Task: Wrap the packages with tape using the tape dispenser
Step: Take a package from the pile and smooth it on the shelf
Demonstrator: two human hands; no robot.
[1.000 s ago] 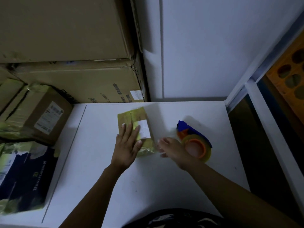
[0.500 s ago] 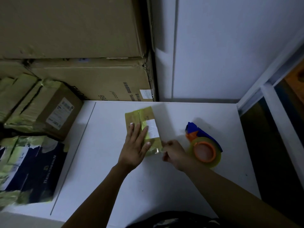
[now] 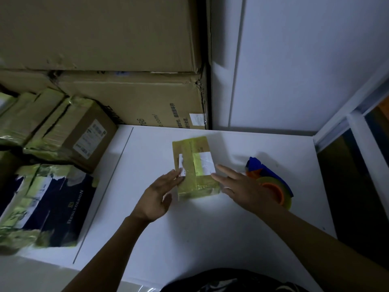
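Large cardboard cartons (image 3: 117, 102) stand stacked behind a white table (image 3: 210, 232).

- The left forearm (image 3: 109, 249) and the right forearm (image 3: 315, 239) are bare from the lower edge of the view up to the wrists.
- The left hand (image 3: 156, 196) and the right hand (image 3: 246, 190) are bare, with slim fingers; the left is slightly blurred.
- A dark garment (image 3: 231, 281) with a pale mottled pattern shows as a strip at the bottom edge.

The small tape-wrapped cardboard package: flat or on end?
Flat: the cardboard package rests on the white table, broad labelled face up.
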